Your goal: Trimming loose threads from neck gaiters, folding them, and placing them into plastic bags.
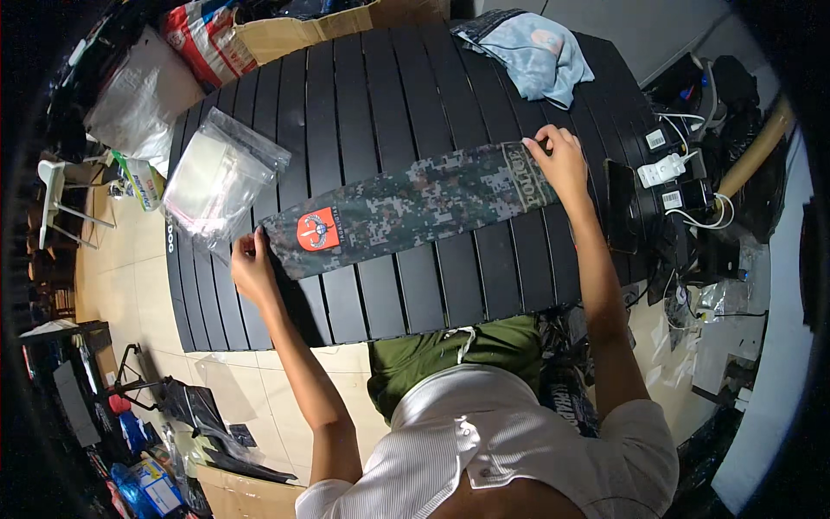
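A digital-camouflage fabric arm sleeve (415,204) with a red emblem patch near its left end lies stretched flat across the black slatted table. At its narrow left end my left hand (252,266) pinches the edge, thumb and fingers together. My right hand (562,164) grips the far corner of the wider right end, beside a band of lettering. Beyond my left hand, clear plastic bags (220,177) with pale contents rest on the table, close to the sleeve's left end.
A light-blue tie-dyed cloth (540,54) lies at the table's far right. Along the right edge are a dark phone-like slab (621,206) and white plugs with cables (664,171). A cardboard box (303,36) stands past the far edge of the slatted table (380,95).
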`<state>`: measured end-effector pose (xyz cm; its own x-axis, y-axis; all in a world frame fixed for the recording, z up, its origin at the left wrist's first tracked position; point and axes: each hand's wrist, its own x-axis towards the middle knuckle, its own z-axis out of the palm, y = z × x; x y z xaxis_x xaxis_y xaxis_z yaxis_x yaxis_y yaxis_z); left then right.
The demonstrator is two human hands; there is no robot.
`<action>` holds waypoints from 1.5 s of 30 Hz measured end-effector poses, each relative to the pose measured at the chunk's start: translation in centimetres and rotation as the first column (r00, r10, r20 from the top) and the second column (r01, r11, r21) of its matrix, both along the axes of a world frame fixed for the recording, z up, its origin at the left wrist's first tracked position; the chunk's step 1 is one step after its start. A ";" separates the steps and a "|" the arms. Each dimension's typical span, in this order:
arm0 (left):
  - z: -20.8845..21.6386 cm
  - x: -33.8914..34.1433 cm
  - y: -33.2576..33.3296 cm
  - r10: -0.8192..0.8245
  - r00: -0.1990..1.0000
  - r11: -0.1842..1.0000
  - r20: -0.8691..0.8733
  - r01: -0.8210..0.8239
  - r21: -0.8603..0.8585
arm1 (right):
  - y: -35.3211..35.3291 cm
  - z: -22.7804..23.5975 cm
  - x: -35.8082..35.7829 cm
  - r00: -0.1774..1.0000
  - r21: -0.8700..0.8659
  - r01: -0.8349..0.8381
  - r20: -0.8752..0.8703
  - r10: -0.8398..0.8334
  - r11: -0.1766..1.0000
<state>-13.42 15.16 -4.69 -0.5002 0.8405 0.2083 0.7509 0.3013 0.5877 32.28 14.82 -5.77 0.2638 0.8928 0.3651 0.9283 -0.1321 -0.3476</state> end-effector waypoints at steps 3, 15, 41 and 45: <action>0.5 0.7 -0.4 0.053 0.986 0.998 -0.160 -0.055 -0.005 | 0.1 0.0 0.2 0.992 0.010 0.058 0.110 -0.058 0.998; -1.8 0.9 -1.3 -0.549 0.743 0.836 -0.383 0.503 -0.221 | -1.8 -0.5 -1.6 0.821 -0.190 -0.413 0.345 0.454 0.891; 4.7 22.9 -2.1 -0.058 -0.052 0.698 0.997 0.712 0.078 | -9.5 7.6 -12.5 -0.084 0.201 -0.199 -0.979 0.188 0.959; 7.3 23.2 -2.0 0.041 -0.227 0.758 0.973 0.642 0.118 | -13.0 3.9 -11.8 -0.864 0.374 -0.294 -0.497 -0.077 0.880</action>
